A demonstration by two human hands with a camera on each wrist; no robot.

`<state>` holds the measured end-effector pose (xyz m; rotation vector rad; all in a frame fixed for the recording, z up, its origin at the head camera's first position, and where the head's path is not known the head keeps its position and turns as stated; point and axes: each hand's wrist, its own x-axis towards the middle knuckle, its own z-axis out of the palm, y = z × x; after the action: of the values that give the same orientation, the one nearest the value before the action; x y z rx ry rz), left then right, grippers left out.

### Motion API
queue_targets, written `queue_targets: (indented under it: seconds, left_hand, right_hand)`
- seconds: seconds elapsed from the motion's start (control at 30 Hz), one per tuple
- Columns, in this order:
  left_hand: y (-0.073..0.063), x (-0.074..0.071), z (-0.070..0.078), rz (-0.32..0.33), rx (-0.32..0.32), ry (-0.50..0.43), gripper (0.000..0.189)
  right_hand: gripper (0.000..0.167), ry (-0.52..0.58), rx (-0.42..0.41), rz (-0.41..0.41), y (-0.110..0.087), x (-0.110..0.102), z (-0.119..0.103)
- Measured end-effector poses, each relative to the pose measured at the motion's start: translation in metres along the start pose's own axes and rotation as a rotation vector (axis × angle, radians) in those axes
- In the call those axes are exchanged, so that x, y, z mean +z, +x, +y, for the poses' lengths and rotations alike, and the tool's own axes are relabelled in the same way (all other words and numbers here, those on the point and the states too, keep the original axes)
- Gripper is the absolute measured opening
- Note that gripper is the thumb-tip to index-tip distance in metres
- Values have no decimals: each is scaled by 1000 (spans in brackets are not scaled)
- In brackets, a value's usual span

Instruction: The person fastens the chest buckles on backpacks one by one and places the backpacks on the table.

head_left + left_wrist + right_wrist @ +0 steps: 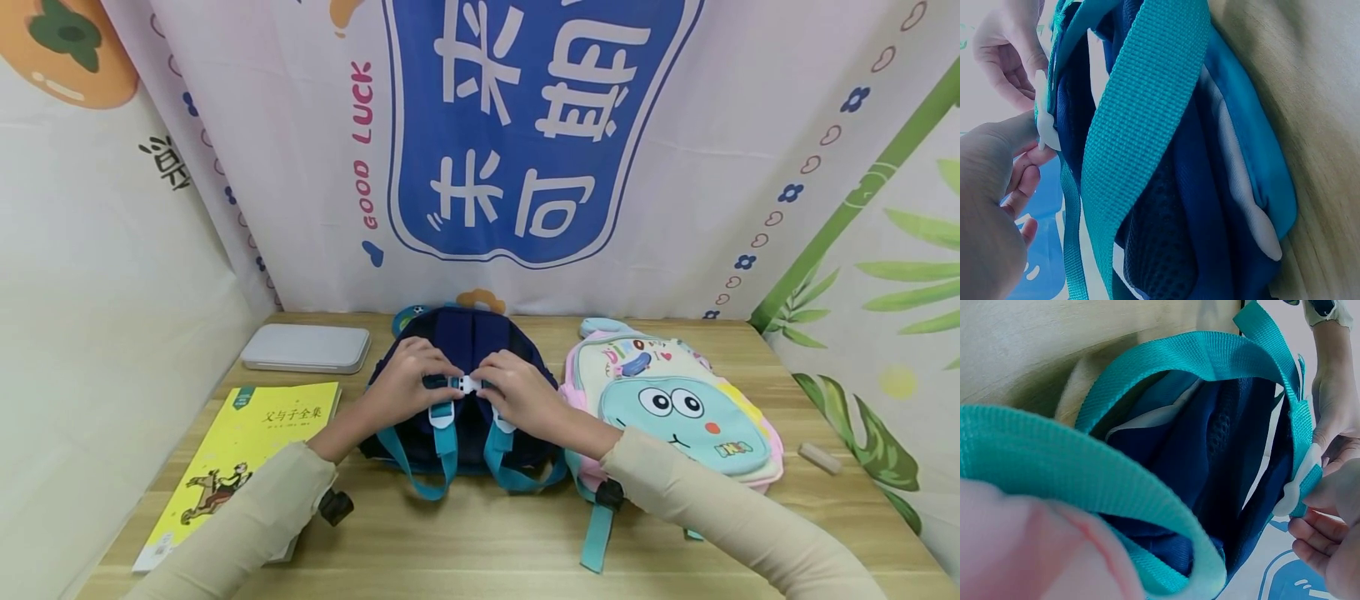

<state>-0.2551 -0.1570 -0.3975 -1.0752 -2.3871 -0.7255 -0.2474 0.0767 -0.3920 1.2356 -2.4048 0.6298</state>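
A dark blue backpack (465, 333) lies on the table with its teal straps (446, 454) towards me. Across its middle runs a chest strap with a white plastic buckle (468, 384). My left hand (405, 383) pinches the buckle's left end between thumb and fingers. From the other side my right hand (525, 398) pinches its right end. The two halves of the buckle (1046, 122) look joined in the left wrist view, though fingertips partly cover them. A loose teal strap (1179, 353) arches over the backpack in the right wrist view.
Right of the backpack lies a pink and mint cartoon backpack (622, 417). A yellow book (292, 417) is at the left, with a grey case (306, 348) behind it. A small beige block (820, 458) sits near the right edge. A printed curtain (315, 275) hangs behind the table.
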Motion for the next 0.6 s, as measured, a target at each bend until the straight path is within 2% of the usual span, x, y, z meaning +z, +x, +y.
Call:
queue_targets:
  seconds: [0.4, 0.6]
  left_hand:
    - [0, 0, 1, -5, -7, -17, 24]
    - [0, -1, 1, -14, -30, -53, 24]
  right_hand:
    - [16, 15, 12, 0, 0, 0, -1]
    - [17, 22, 11, -6, 2, 1, -2]
